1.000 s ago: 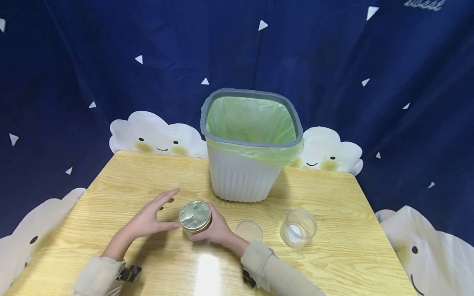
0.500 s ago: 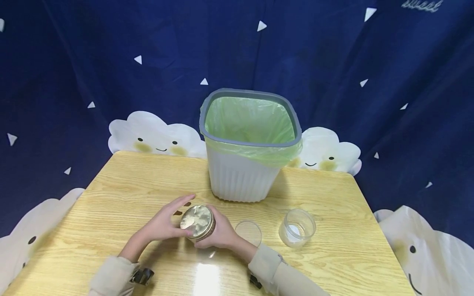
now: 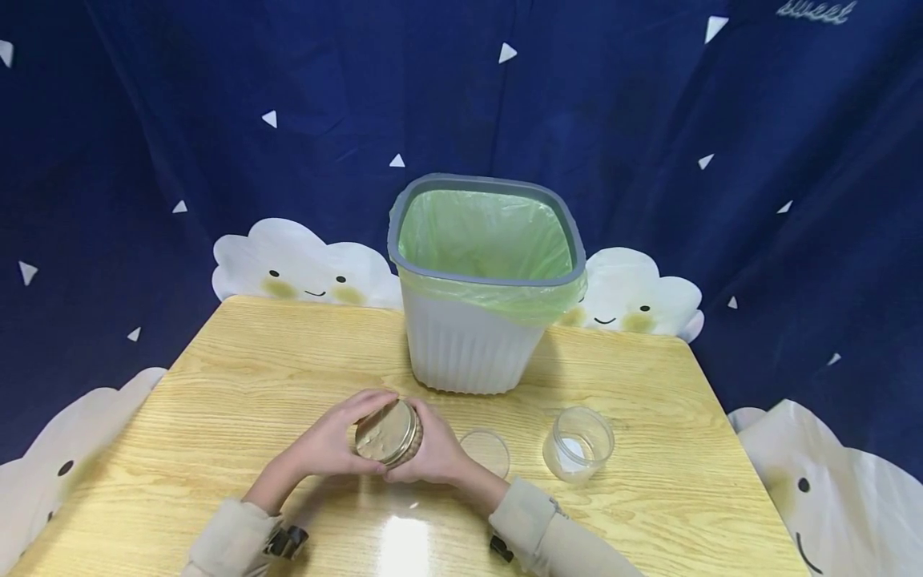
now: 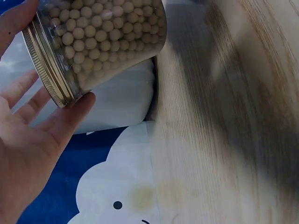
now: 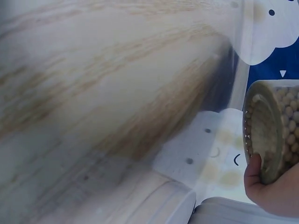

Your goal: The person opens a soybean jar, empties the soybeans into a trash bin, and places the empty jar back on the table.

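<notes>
A clear jar full of small round tan balls (image 4: 112, 37) is held tilted above the table, its gold lid (image 3: 384, 434) leaning toward the left hand. Thumb and fingers of the left hand (image 3: 332, 441) curve around the rim of this lid; the left wrist view shows fingertips on its ridged edge. The right hand (image 3: 438, 449) grips the jar body from the other side. In the right wrist view the bare jar base (image 5: 264, 135) is visible, with the right thumb at its edge.
Right of the hands lie a flat clear disc (image 3: 486, 454) and a clear round container (image 3: 602, 441) with something white at its bottom. A white bin (image 3: 469, 349) with a green liner stands behind them on the wooden table (image 3: 274, 344).
The left hand has moved right and its fingers have come around the lid. The jar, held in the right hand, has tilted toward the left hand.
</notes>
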Demonstrator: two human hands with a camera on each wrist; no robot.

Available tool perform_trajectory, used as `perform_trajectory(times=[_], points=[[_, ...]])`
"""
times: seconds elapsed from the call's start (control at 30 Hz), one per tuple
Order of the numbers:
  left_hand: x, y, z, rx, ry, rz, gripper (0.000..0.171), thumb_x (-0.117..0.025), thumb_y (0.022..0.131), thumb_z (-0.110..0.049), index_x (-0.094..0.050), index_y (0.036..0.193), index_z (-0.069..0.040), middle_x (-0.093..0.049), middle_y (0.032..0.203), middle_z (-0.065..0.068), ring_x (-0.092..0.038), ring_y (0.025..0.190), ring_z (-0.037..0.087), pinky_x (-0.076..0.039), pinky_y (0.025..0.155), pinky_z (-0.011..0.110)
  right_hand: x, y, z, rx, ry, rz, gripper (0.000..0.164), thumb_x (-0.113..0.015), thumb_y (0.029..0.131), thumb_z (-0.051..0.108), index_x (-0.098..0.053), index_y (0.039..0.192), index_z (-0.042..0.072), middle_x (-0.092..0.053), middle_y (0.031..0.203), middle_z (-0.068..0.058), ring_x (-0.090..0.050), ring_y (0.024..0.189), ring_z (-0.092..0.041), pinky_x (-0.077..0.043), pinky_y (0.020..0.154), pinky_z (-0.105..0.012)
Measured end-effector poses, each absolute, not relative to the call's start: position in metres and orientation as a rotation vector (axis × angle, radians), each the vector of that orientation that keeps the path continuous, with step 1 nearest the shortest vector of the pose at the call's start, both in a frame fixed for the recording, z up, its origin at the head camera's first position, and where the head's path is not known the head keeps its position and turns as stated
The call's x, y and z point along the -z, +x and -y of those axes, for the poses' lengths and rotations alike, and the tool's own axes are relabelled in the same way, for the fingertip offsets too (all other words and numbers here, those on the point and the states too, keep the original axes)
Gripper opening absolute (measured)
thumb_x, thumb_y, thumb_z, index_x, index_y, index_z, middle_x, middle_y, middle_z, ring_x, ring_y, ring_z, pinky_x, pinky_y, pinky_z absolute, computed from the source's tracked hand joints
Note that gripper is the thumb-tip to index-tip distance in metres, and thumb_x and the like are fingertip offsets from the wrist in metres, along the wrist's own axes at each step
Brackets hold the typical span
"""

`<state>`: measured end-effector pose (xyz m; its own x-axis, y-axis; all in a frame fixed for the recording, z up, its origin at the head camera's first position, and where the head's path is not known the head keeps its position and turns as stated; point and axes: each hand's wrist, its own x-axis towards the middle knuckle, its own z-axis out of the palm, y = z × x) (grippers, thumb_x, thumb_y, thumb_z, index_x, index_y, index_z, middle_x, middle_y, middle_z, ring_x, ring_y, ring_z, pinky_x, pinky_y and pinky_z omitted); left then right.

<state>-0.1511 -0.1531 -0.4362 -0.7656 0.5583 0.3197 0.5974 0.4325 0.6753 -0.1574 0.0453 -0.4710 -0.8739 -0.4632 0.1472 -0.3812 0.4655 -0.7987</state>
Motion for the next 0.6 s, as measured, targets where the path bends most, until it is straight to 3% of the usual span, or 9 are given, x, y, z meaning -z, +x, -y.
perform_trajectory(times=[0.33,0.6], points=[[0.437,-0.15,0.152,1.216,-1.014,2.566,0.086,-0.086,0.053,-0.036,-0.054,0.125,-0.005,-0.053,0.121,0.002,-0.052,0.109,0.022,-0.044,0.089,0.044,0.469,-0.155,-0.046,1.29,-0.76,-2.693,0.095,-0.086,0.049,0.033,-0.04,0.13,0.012,-0.05,0.117,-0.001,-0.047,0.104,-0.016,-0.043,0.087,-0.035],[0.436,-0.149,0.142,1.102,-0.726,2.634,0.086,-0.082,0.054,-0.049,-0.055,0.125,-0.008,-0.056,0.105,-0.001,-0.055,0.091,0.016,-0.049,0.073,0.034,0.467,-0.155,-0.042,1.333,-0.745,-2.756,0.095,-0.086,0.049,0.031,-0.039,0.129,0.013,-0.049,0.115,-0.002,-0.046,0.103,-0.017,-0.044,0.084,-0.034]])
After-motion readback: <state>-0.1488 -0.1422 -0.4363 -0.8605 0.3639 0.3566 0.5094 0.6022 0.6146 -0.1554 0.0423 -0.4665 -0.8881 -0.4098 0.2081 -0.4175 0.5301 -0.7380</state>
